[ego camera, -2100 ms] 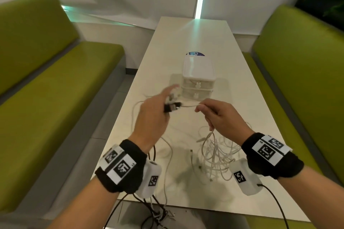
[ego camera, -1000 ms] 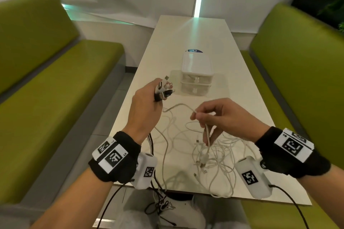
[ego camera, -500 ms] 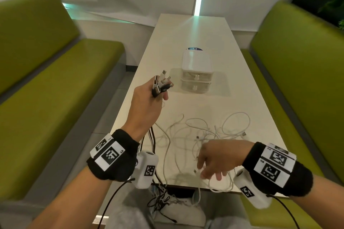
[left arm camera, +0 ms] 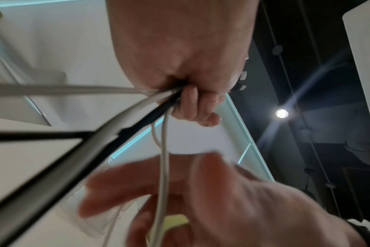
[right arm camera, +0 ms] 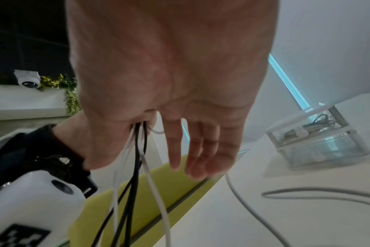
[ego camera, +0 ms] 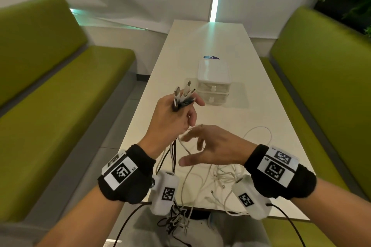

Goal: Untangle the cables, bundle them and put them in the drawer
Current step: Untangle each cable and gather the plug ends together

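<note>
**Cables gathered by their plugs in the left hand, loose tangle on the table**

Cables [ego camera: 173, 158] in white and black run up through the left hand [ego camera: 174, 120], whose curled fingers grip them in a bunch above the near half of the table [ego camera: 202, 44]. Their plug ends [ego camera: 183, 95] fan out past the fingertips toward 12 o'clock, several metal connectors showing. Below the fist the strands drop toward 6 o'clock, past the wrist camera [ego camera: 165, 194] and over the near table edge, where they knot into a small dark-and-white snarl [ego camera: 176, 223].

At 3 o'clock of the left wrist, the right hand [ego camera: 212, 150] hovers with fingers spread and fairly straight, gripping nothing; its fingertips point toward 9 o'clock, just beside the hanging strands. Whether a finger touches a strand cannot be told, as the hand is blurred. In the left wrist view the same hand [left arm camera: 222, 197] sits beneath the fist with a white strand crossing in front of it.

A loose tangle of white cables [ego camera: 226, 178] lies on the table under and at 5 o'clock of the right hand, one loop [ego camera: 259, 136] reaching toward 1 o'clock.

The drawer unit [ego camera: 213, 82], white-topped with two clear drawers stacked, stands on the table at 1 o'clock of the left hand, well apart from it. Both drawers are pushed in; the right wrist view shows cables already inside the upper drawer [right arm camera: 310, 127].

Green benches [ego camera: 60, 86] flank the table on both sides.
</note>
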{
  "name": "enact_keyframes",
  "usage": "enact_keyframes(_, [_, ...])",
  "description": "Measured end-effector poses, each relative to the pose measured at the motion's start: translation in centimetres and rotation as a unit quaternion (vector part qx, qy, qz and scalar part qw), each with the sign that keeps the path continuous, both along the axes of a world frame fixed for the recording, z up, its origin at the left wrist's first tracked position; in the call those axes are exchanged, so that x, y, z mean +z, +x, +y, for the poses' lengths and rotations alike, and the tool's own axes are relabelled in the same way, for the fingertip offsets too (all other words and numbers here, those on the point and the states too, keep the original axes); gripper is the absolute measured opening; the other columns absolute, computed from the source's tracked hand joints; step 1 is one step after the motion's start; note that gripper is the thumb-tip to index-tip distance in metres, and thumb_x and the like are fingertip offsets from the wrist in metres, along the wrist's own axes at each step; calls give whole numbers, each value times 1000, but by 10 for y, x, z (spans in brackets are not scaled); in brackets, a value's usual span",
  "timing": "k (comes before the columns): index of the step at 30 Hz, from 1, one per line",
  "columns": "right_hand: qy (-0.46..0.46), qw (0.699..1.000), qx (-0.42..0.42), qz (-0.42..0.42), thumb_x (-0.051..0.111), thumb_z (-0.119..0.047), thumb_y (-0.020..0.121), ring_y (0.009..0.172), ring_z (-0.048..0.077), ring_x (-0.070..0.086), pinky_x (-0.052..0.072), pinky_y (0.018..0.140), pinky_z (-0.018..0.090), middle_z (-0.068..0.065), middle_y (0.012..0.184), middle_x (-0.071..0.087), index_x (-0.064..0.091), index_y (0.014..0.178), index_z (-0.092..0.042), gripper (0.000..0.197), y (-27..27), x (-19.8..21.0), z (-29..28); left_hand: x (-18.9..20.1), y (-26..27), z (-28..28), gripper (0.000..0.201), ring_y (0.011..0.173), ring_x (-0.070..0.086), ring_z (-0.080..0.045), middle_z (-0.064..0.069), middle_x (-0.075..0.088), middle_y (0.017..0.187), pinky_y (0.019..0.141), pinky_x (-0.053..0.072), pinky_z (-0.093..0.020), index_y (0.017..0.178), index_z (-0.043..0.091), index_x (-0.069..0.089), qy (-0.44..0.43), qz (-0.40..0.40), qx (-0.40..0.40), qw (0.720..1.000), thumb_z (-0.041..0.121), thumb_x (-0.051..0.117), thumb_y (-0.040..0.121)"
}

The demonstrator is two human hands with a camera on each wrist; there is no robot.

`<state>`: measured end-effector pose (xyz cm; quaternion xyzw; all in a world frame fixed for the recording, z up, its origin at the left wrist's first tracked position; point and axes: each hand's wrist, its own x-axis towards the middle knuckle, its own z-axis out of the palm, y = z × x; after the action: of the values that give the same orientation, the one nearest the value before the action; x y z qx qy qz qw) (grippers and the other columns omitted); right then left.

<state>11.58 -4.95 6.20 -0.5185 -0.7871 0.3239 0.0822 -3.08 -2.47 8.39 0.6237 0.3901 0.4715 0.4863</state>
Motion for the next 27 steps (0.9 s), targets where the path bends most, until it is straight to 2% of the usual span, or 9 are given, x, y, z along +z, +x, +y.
enact_keyframes(1, [50,998,-25,6,65,-70,72,68,8,58,46,65,27,-3,89,70,72,99,-17,60,1,1,-1,1,1,-1,29,33,37,-8,-19,48,54,37,30,-16,88,0,64,4,1,-1,1000,-5,38,99])
enact_keyframes(3, [150,982,-101,44,61,-73,71,47,14,48,39,51,30,1,56,61,65,65,-12,61,6,1,0,1,1,-1,26,34,38,-7,-19,46,53,38,31,-15,90,-2,63,3,-3,0,1000,-5,39,99])
enact_keyframes(5, [211,962,-158,68,61,-73,71,49,7,50,39,49,24,-6,60,61,62,79,-22,52,13,1,1,0,4,-1,24,34,40,-7,-16,46,52,38,32,-14,91,-2,63,8,-6,-5,1000,1,41,101])
enact_keyframes(8, [203,976,-72,28,57,-65,81,65,4,54,45,60,26,-10,80,63,63,108,-28,46,18,-4,1,1,8,-3,27,35,37,-10,-14,44,48,39,31,-15,90,1,63,18,-29,-5,999,12,43,103])
enact_keyframes(10, [121,992,9,37,53,-44,96,61,2,54,41,60,21,-11,67,57,69,101,-21,28,16,-11,-3,3,10,-4,31,35,36,-12,-11,44,46,38,32,-19,87,6,62,24,-46,-3,999,21,41,103])
enact_keyframes(13, [-15,995,81,52,48,-23,100,60,4,53,39,62,14,-4,65,59,70,104,-20,23,15,-12,-10,6,13,-4,37,34,36,-14,-8,43,44,37,32,-21,85,9,63,21,-58,6,998,36,41,99])
enact_keyframes(20, [-185,972,132,52,58,-35,95,52,16,36,35,53,14,11,59,44,73,108,-27,21,25,22,-11,8,16,-7,35,34,29,-11,-2,36,40,40,29,-16,85,10,62,47,-61,21,997,29,39,103])
enact_keyframes(24, [-158,972,161,-58,53,-43,96,50,9,42,38,58,17,6,57,55,71,109,-30,26,16,19,-14,9,22,-10,32,34,30,-8,2,36,39,41,30,-13,83,11,61,56,-57,-1,997,23,39,103])
enact_keyframes(27, [-32,979,165,-115,50,-49,96,63,10,47,41,67,25,-8,64,58,72,109,-30,32,10,12,-18,7,23,-10,31,34,29,-8,2,36,39,42,30,-13,80,14,61,57,-57,-8,997,20,41,103])
